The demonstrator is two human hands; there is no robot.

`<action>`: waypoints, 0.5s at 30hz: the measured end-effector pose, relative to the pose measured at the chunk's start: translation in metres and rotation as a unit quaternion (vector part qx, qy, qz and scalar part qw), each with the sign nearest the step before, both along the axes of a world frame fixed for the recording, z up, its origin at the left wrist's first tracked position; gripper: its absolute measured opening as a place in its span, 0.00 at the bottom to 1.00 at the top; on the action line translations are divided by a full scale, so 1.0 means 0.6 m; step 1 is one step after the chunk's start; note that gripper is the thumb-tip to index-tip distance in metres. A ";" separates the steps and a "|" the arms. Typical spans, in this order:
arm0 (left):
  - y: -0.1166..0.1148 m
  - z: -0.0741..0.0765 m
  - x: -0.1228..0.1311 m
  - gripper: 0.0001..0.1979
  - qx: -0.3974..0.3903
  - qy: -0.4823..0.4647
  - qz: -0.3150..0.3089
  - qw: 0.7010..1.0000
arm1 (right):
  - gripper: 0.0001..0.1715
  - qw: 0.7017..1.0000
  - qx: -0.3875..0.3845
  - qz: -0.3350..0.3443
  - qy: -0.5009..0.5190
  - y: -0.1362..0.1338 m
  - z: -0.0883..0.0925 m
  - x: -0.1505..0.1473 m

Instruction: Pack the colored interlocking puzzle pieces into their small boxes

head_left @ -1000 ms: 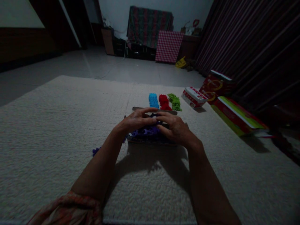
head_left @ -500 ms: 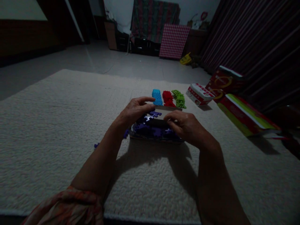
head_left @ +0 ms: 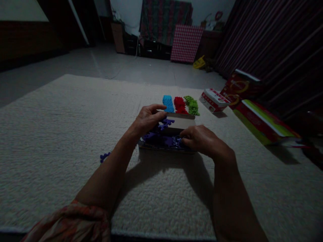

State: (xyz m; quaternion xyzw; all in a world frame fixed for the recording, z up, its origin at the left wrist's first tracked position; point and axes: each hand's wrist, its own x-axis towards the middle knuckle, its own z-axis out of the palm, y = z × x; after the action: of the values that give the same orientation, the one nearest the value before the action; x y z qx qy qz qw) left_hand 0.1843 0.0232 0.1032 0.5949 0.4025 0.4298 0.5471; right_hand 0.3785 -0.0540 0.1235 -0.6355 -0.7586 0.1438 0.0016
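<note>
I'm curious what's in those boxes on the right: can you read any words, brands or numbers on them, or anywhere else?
Small red-and-white box: print too blurred to read.
Tall red box: gold ring emblem, words unreadable.
Flat red-and-green box: nothing legible.
No other text shows.

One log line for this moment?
left hand: pinches purple piece | right hand: on purple pieces in tray | blue, red, green stacks beyond

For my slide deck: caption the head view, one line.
Left hand and right hand handle purple pieces in a tray on a cream rug.
</note>
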 end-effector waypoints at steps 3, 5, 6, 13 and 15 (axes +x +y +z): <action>-0.001 0.000 0.002 0.14 -0.005 -0.001 0.004 1.000 | 0.12 0.999 -0.029 -0.031 -0.031 0.001 0.002 -0.006; -0.001 0.000 0.002 0.14 -0.005 -0.002 0.003 1.000 | 0.12 0.999 -0.028 -0.030 -0.034 0.003 0.000 -0.008; -0.001 0.000 0.002 0.14 -0.005 -0.001 0.002 1.000 | 0.12 0.999 -0.025 -0.023 -0.035 0.004 -0.002 -0.008; 0.002 -0.004 0.003 0.14 0.006 0.000 0.003 1.000 | 0.12 0.996 -0.033 -0.043 -0.067 0.005 -0.007 -0.010; 0.002 -0.004 0.003 0.13 0.006 -0.002 0.005 1.000 | 0.12 0.995 -0.037 -0.063 -0.074 0.005 -0.006 -0.009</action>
State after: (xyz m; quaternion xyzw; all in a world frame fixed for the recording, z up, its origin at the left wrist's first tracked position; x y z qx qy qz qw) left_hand 0.1863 0.0246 0.1007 0.5953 0.4019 0.4361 0.5421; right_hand 0.3734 -0.0511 0.1202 -0.6906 -0.7091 0.1241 -0.0696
